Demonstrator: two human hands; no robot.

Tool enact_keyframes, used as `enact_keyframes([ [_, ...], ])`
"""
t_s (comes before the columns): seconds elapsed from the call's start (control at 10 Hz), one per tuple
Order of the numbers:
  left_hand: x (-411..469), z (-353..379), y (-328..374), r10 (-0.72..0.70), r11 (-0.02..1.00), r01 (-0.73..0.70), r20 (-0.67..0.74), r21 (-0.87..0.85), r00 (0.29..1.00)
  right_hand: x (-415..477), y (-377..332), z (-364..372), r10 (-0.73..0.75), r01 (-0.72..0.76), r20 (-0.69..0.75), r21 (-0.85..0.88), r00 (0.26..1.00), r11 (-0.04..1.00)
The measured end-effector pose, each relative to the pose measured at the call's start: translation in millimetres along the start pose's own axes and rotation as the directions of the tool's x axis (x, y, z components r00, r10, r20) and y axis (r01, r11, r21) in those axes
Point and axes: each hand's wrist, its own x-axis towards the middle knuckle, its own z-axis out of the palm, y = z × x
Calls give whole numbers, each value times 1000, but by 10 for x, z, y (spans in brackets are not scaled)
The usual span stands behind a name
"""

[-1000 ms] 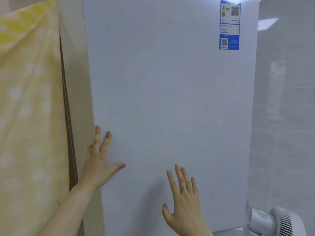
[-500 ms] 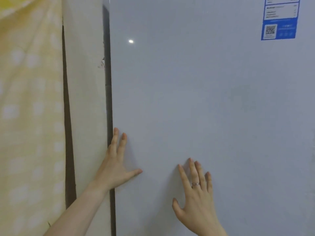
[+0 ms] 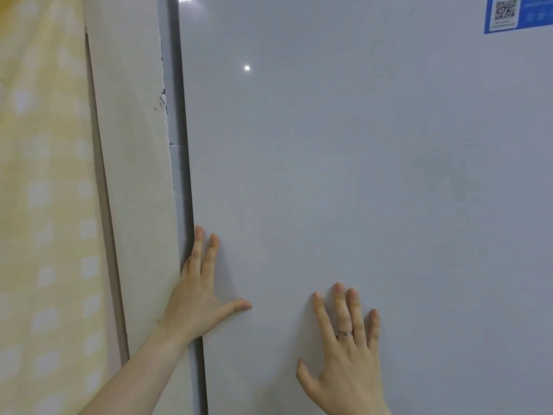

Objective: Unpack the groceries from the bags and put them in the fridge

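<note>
The white fridge door fills most of the view and looks shut against the cabinet. My left hand lies flat at the door's left edge, fingers spread, thumb out to the right. Lower and further right, my right hand presses flat on the door face, fingers apart, a ring on one finger. Neither hand holds anything. No groceries or bags are in view.
A blue label with a QR code sits at the door's top right. A cream wall strip runs left of the fridge, and a yellow patterned curtain hangs at the far left.
The door has swung shut toward the cabinet under both flat hands. The view has moved closer, and the tiled wall and fan at the right are out of frame.
</note>
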Motion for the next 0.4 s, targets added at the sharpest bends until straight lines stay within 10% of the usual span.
enact_keyframes([
  [0.4, -709, -269, 576, 108, 945, -171, 228, 279, 968, -122, -398, -952, 228, -147, 496, -197, 838, 969],
])
